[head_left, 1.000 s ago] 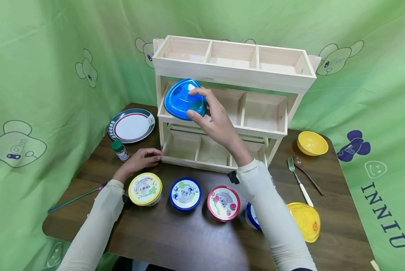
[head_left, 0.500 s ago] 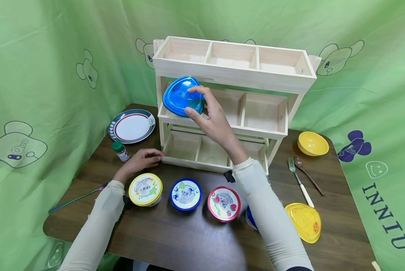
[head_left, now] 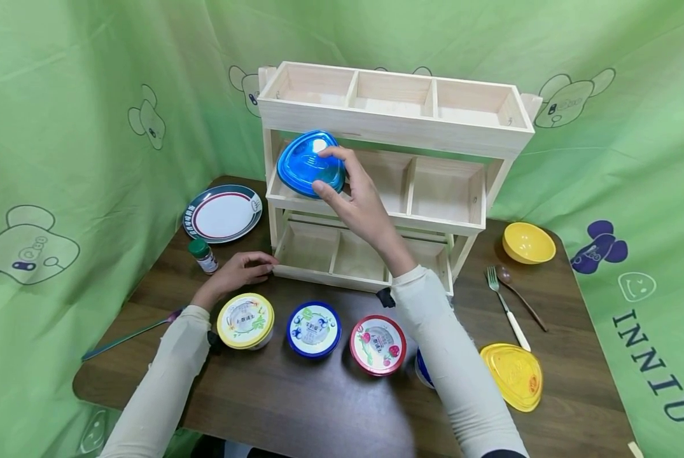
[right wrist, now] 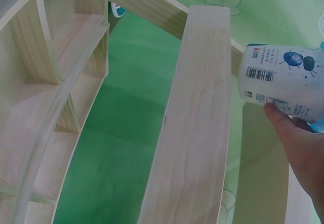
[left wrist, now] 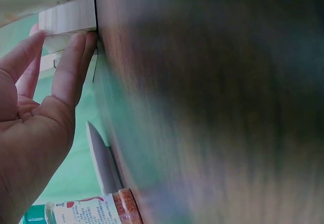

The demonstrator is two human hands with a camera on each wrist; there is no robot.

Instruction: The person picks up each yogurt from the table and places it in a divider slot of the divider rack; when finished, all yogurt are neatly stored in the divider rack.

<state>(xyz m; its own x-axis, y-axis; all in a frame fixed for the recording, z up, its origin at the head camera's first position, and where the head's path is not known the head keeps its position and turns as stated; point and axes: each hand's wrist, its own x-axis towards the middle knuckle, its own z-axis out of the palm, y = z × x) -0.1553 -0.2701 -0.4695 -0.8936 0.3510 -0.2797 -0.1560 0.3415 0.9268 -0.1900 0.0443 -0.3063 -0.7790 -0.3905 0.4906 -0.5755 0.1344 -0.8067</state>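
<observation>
The right hand (head_left: 361, 207) holds a blue-topped cup (head_left: 307, 168) by its right side. The thumb is on the near edge and a finger reaches over the lid, maybe so the cup won't slip. The cup is on the left, over or just in front of the left box of the middle shelf (head_left: 445, 221). I can't tell if it touches the wood. Its lid faces up, perhaps so nothing spills.

The left hand (head_left: 235, 270) has its fingers reaching out, and their tips touch the left near corner of the low shelf (head_left: 324, 278). Maybe that keeps the rack (head_left: 387, 121) from wobbling.

Nearer, the yellow tub (head_left: 245, 320), blue tub (head_left: 314, 329) and red tub (head_left: 378, 343) sit apart in a row, probably so each is easy to grab. The plate (head_left: 225, 216) and jar (head_left: 204, 256) are far left; the bowl (head_left: 528, 238) and fork (head_left: 516, 327) are right, likely out of the arms' way.
</observation>
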